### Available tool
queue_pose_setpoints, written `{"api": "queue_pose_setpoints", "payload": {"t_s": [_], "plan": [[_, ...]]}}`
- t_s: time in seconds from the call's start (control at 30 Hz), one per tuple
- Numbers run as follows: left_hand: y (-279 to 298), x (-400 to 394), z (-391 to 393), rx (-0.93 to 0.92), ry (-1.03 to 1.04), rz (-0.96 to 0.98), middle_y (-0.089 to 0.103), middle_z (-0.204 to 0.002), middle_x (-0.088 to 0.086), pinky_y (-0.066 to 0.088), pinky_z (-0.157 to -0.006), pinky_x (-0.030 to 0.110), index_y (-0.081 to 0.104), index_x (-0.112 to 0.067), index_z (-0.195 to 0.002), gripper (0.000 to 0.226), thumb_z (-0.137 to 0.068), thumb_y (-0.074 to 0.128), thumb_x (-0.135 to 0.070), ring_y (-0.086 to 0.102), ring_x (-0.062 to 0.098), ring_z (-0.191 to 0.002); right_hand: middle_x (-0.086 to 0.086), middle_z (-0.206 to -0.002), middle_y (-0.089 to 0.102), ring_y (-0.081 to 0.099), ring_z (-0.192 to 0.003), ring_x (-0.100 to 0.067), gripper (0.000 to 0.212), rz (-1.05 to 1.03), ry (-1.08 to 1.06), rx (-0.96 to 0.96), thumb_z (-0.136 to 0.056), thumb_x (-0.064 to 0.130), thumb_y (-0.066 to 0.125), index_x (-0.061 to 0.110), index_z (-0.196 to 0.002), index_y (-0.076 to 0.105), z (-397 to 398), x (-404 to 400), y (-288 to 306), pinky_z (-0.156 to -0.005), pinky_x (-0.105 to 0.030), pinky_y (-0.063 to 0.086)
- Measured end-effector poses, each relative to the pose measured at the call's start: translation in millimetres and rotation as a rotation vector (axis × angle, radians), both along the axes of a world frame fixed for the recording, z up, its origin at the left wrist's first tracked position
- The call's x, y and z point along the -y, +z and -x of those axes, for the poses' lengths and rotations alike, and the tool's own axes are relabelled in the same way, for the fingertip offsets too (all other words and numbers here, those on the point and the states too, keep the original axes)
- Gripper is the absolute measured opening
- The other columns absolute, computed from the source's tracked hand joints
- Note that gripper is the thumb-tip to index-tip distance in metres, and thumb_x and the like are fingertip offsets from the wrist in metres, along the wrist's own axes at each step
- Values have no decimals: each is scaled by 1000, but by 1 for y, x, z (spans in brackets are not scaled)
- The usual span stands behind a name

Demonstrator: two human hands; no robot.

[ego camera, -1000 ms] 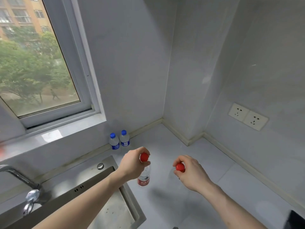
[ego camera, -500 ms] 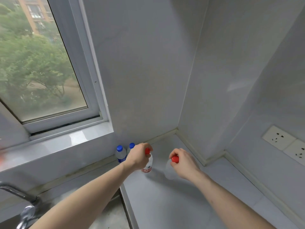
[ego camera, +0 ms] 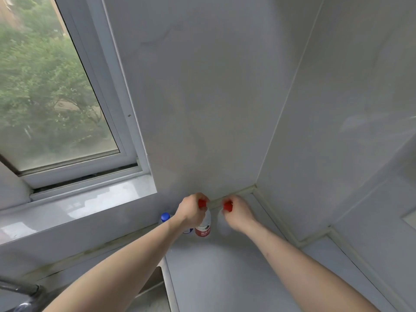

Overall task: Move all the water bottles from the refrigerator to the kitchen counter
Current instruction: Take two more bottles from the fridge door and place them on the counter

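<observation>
Both arms reach forward to the back corner of the pale grey kitchen surface [ego camera: 225, 278], where it meets the grey tiled walls. The left hand [ego camera: 191, 212] has its fingers curled round the neck of a clear plastic water bottle with a red cap and red label [ego camera: 203, 224], gripping it just below the cap; the bottle is upright with its base at or very near the surface. The right hand [ego camera: 238, 213] likewise curls its fingers round the top of a second clear water bottle with a red cap [ego camera: 221, 221], whose body shows faintly below and to the left of the hand. The two bottles stand just beside each other. Behind the left wrist, close to the wall, a clear water bottle with a blue cap [ego camera: 165, 217] stands on the surface. Part of another blue label peeks out below the left hand. At lower left lies the edge of a steel sink [ego camera: 166, 280], beside a dark tap [ego camera: 20, 289].
</observation>
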State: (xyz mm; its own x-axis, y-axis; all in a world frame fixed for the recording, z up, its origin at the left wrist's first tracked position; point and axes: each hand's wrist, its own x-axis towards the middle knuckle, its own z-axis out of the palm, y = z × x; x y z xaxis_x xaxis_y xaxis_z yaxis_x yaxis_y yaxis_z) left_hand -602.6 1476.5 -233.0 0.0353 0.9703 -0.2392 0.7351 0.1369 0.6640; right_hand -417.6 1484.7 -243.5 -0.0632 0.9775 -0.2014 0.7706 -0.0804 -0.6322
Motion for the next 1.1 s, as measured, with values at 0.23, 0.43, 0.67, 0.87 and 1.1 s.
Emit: {"api": "queue_pose_setpoints", "payload": {"t_s": [0.23, 0.43, 0.67, 0.87, 1.1], "plan": [[-6, -15, 3, 28, 41, -21, 70, -120, -1, 52, -85, 29, 66, -23, -125, 37, -93, 49, -13, 68, 25, -103, -8, -122, 68, 69, -105, -32, 28, 8, -12, -74, -102, 16, 46, 16, -128, 56, 21, -33, -22, -88, -39, 57], [-2, -21, 4, 106, 42, 19, 68, -131, 9, 53, -95, 31, 58, -19, -139, 41, -100, 47, -16, 67, 29, -112, 3, -110, 62, 69, -97, -30, 33, 108, -71, -228, -94, 6, 47, 26, -120, 50, 24, -38, -39, -79, -55, 63], [10, -9, 14, 99, 33, 38, 56, -145, 4, 46, -108, 33, 48, -16, -147, 59, -89, 50, -5, 55, 27, -131, -1, -131, 55, 65, -113, -30, 57, 130, -89, -300, -94, -5, 48, 24, -142, 51, 18, -34, -39, -81, -54, 64], [35, 23, 25, 157, -6, -3, 60, -137, -1, 54, -99, 43, 53, -24, -138, 69, -70, 36, -23, 67, 21, -111, 0, -158, 43, 49, -141, -22, 69, 113, -26, -201, -94, -5, 48, 24, -156, 38, 13, -14, -26, -116, -35, 44], [61, 118, 58, 184, -79, -153, 52, -132, -22, 54, -92, 23, 56, -34, -131, 62, -84, 42, 4, 63, -2, -107, -12, -102, 66, 63, -77, -17, 56, 14, -206, -550, -96, 3, 58, 39, -138, 53, 7, 85, 17, -74, -37, 59]]}}
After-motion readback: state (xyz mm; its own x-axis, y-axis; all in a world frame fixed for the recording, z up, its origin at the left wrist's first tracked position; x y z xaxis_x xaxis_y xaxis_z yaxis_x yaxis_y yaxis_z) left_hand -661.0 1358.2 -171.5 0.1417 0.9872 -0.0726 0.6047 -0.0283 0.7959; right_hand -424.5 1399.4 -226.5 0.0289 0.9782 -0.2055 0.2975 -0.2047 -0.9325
